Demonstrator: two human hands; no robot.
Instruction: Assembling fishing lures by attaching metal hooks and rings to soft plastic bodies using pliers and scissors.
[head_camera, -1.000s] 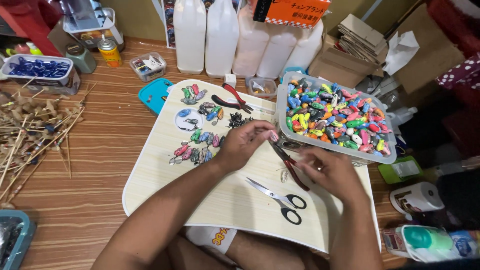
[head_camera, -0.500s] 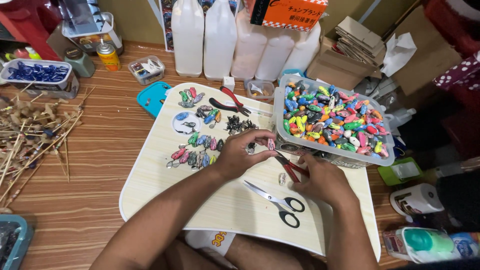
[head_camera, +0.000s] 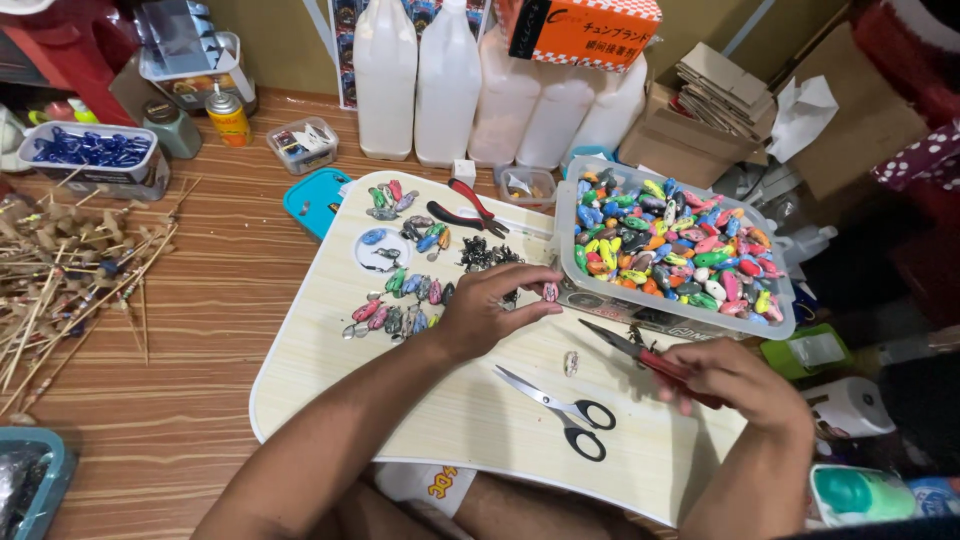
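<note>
Looking down from the head camera, the left hand (head_camera: 490, 312) pinches a small pink oval lure body (head_camera: 550, 291) between thumb and forefinger, lifted a little over the pale wooden lap board (head_camera: 330, 370) and just beside the near wall of the clear plastic tray (head_camera: 600, 298); it seems to be held high and turned so that its end can be reached by a tool. The right hand (head_camera: 735, 385) is closed around the red handles of the slim pointed pliers (head_camera: 625, 347), whose tip points toward the pink piece but is apart from it, probably to keep the tool ready. One more small pale lure piece (head_camera: 571, 363) lies loose on the board between the two hands, and the black-handled steel scissors (head_camera: 560, 405) lie flat near it, within easy reach. The clear tray is heaped with many small lure bodies in yellow, green, blue, pink and orange. On the far part of the board, finished coloured pieces with metal fittings (head_camera: 400, 305) are laid in loose groups, next to a dark pile of small hooks (head_camera: 485, 255) and a second pair of red and black pliers (head_camera: 465, 205). Further left on the floor, a grey rectangular tub (head_camera: 90, 160) holds blue pieces, and a small clear box (head_camera: 302, 145) holds mixed small parts that I cannot tell apart.
</note>
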